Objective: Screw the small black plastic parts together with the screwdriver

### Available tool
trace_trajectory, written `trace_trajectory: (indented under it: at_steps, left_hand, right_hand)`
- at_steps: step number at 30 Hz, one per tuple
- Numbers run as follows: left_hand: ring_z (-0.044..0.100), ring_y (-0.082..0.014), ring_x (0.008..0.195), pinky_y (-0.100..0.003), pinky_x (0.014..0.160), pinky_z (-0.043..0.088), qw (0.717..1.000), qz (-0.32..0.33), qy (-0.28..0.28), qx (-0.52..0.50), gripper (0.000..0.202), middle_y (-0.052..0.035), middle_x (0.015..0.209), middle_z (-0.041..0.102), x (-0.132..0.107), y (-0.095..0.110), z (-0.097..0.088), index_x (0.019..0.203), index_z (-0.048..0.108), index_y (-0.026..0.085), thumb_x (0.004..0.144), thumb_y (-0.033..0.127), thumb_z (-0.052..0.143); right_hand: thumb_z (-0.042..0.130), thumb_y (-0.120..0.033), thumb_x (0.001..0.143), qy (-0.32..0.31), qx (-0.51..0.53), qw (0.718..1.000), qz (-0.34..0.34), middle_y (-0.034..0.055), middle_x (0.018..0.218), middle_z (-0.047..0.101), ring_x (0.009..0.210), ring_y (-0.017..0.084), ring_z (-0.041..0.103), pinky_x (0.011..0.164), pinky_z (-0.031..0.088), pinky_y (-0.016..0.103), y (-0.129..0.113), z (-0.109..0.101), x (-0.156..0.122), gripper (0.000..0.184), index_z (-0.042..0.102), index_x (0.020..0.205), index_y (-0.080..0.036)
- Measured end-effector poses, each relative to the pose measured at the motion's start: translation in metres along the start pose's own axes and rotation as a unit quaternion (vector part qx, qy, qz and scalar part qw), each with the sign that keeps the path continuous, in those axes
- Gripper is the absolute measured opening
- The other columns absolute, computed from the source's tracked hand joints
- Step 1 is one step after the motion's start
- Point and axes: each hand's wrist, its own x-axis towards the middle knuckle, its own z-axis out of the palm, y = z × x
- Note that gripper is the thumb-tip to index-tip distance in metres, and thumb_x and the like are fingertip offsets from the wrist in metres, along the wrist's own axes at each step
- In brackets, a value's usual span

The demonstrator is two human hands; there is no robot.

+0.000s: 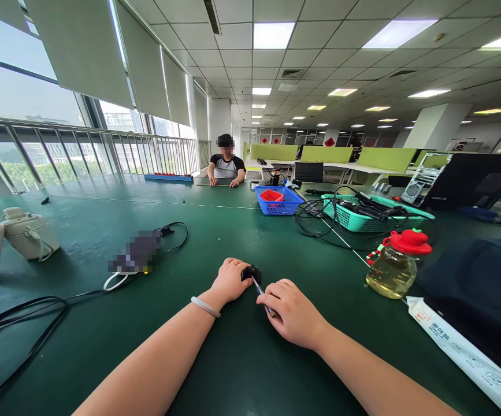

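Observation:
My left hand (232,279) is closed on a small black block-like part (251,274) and holds it against the green tabletop (215,375). Its exact kind is too small to make out. In my right hand (292,312) is a thin screwdriver-like tool (260,293) with a metallic shaft, pinched between thumb and fingers. The tool slants away from me, and its far end meets the black part. A pale bangle (206,307) circles my left wrist.
On the right stand a red-lidded glass bottle (392,268), a long white box (462,346) and a teal basket (348,218) of cables. A blue basket (278,209) lies ahead. A beige container (29,234) and black cables (55,306) are on the left. A person (228,164) sits opposite.

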Motion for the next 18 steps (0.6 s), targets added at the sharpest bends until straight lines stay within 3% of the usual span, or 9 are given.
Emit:
trace_trajectory:
  at_steps: [8, 18]
  left_hand:
    - [0.047, -0.0295, 0.125, -0.043, 0.111, 0.037, 1.0, 0.001, 0.0, -0.002, 0.037, -0.006, 0.123, 0.067, 0.0009, -0.0011, 0.0002, 0.116, 0.068, 0.022, 0.082, 0.036, 0.064]
    - [0.047, -0.0297, 0.125, -0.044, 0.11, 0.038, 1.0, 0.004, 0.002, -0.005, 0.038, -0.0071, 0.122, 0.067, 0.0015, -0.0017, 0.0008, 0.116, 0.068, 0.021, 0.081, 0.035, 0.066]
  right_hand:
    - [0.055, -0.01, 0.085, 0.021, 0.06, 0.998, 0.023, 0.0042, 0.093, 0.068, 0.084, 0.019, 0.059, 0.085, 0.045, 0.037, 0.001, -0.0012, -0.0006, 0.028, 0.066, 0.107, -0.023]
    - [0.056, -0.017, 0.088, 0.053, 0.059, 0.996, 0.028, 0.005, 0.093, 0.074, 0.081, 0.02, 0.065, 0.084, 0.046, 0.039, -0.0019, -0.0026, 0.0013, 0.023, 0.062, 0.11, -0.02]
